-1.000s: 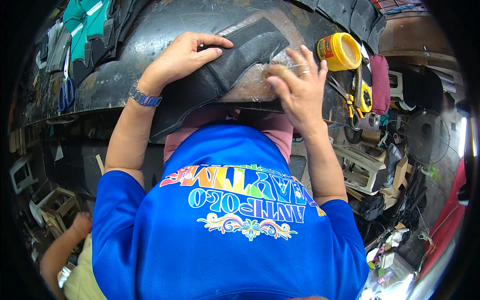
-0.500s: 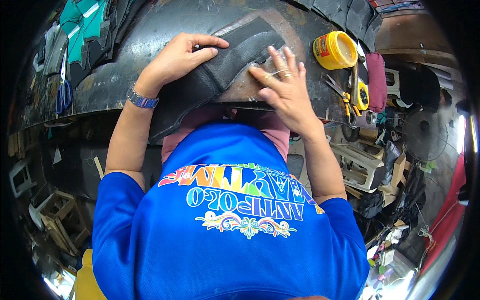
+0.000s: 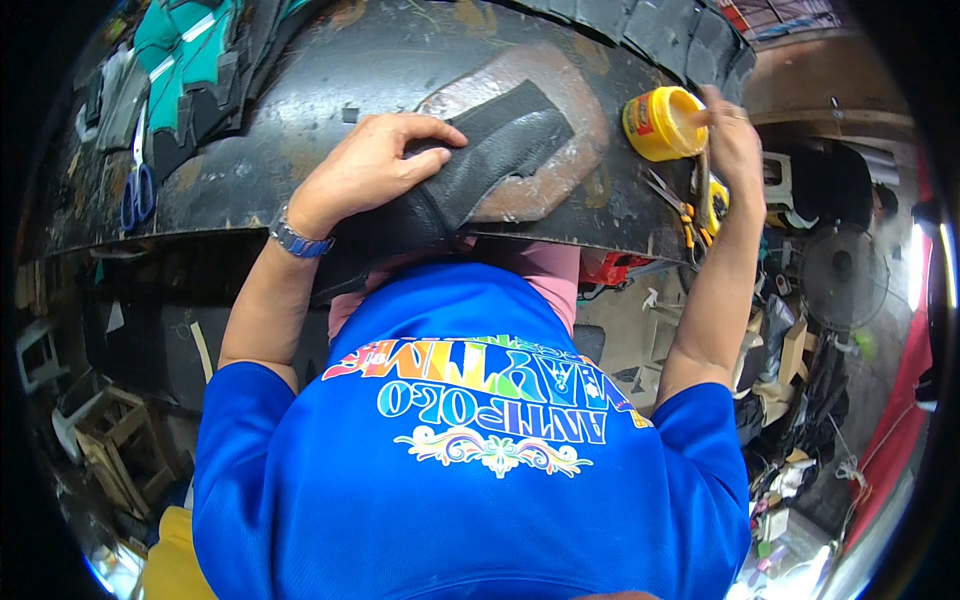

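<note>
A black leather piece lies partly on a worn brownish slab and hangs over the table's near edge. My left hand holds it down at its left side, fingers curled and thumb tip resting on the leather. Over at the right, my right hand is beside an open yellow tub, with a finger reaching to the rim. Part of that hand's fingers is hidden, and whether they grip anything is unclear. Below the hand are scissors with orange-yellow handles and a yellow tape measure.
Blue-handled scissors lie at the left of the dark table. Teal and black cut pieces are heaped at the far left. Stacked black pieces line the far right edge. A fan stands off to the right.
My right hand has left the leather's right side and moved right to the yellow tub. My left hand stays on the leather, which has shifted slightly toward me.
</note>
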### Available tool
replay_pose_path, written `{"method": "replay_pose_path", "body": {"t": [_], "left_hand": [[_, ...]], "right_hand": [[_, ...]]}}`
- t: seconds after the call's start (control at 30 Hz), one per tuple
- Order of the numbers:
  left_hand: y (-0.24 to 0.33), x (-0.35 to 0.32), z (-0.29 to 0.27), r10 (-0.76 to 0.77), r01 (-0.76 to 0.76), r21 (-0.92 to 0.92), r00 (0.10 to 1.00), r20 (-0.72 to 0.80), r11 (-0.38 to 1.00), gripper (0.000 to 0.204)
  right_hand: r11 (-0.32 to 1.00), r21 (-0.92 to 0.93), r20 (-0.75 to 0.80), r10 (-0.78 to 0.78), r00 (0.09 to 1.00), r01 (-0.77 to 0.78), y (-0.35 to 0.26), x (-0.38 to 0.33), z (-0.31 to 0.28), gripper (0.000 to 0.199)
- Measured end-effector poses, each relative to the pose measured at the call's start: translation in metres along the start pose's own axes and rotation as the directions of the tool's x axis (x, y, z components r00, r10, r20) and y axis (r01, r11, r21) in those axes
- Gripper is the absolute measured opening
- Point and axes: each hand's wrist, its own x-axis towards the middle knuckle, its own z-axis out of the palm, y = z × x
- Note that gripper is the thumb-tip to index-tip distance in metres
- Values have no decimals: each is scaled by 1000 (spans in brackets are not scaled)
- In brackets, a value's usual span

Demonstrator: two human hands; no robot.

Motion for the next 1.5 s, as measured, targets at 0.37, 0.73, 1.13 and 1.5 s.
{"method": "replay_pose_path", "body": {"t": [0.37, 0.73, 1.13, 1.5], "left_hand": [[6, -2, 0, 12, -12, 84, 1000, -7, 996, 26], [4, -3, 3, 12, -10, 65, 1000, -29, 998, 24], [5, -2, 4, -4, 6, 36, 999, -34, 999, 25], [29, 52, -2, 112, -138, -402, 990, -87, 905, 60]], "right_hand": [[902, 349, 377, -384, 843, 254, -55, -80, 46, 64], [765, -232, 81, -600, 796, 601, -105, -81, 128, 76], [680, 96, 242, -724, 646, 727, -121, -105, 109, 60], [900, 279, -272, -262, 926, 336, -15, -32, 9, 54]]}}
